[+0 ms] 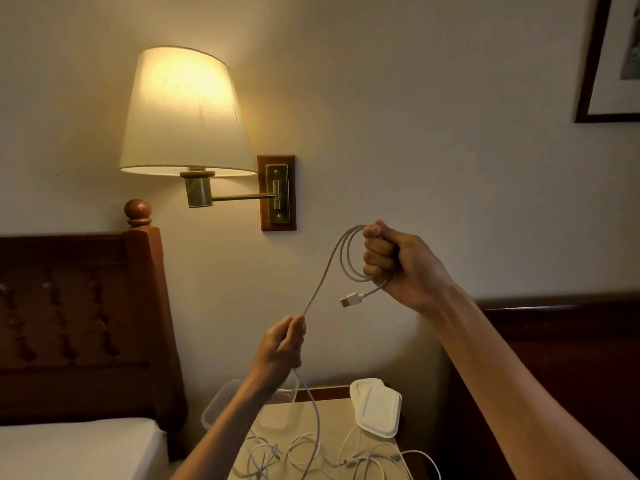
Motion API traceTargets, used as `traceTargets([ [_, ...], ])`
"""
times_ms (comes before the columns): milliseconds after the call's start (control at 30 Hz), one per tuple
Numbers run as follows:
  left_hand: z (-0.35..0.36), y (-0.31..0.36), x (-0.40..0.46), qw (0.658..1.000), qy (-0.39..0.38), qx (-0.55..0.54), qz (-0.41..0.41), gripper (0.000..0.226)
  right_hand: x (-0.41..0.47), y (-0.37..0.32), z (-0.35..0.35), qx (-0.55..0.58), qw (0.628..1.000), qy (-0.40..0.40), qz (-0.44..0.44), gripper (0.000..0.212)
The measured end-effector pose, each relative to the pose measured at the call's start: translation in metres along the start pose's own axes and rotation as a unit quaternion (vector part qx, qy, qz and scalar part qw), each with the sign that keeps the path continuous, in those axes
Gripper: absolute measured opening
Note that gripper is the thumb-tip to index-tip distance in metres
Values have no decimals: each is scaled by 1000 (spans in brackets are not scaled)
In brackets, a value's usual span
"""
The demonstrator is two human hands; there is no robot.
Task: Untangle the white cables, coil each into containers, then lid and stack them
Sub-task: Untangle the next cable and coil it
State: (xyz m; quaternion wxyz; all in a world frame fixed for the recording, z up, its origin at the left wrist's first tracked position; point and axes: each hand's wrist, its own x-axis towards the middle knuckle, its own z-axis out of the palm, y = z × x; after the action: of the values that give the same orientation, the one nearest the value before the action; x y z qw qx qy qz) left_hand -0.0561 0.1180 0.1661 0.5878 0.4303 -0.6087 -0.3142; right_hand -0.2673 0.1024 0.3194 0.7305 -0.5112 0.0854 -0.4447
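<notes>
The right hand [388,261] grips the coiled cable [349,254] up high; the left hand [284,344] pinches its slack below-left, the strand running diagonally between them.

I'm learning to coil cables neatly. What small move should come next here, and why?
Probably the left hand feeds another loop up to the right hand. The right hand's grip already holds a few loops of the cable, but its tail runs down into the pile on the nightstand.
</notes>
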Motion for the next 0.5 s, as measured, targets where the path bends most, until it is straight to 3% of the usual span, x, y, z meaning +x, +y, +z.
traceTargets([
  [133,13,-13,-13,998,13,29,-55,34,4,-2,-9,0,999,32,12,32],
  [233,24,-3,-19,992,-41,102,-69,33,8,2,-11,-61,996,59,3,32],
  [367,31,44,-17,964,-164,208,26,38,11,17,-11,-277,957,88,-25,32],
  [500,28,79,-10,945,-165,233,157,37,8,33,-17,-382,920,79,-40,31],
])
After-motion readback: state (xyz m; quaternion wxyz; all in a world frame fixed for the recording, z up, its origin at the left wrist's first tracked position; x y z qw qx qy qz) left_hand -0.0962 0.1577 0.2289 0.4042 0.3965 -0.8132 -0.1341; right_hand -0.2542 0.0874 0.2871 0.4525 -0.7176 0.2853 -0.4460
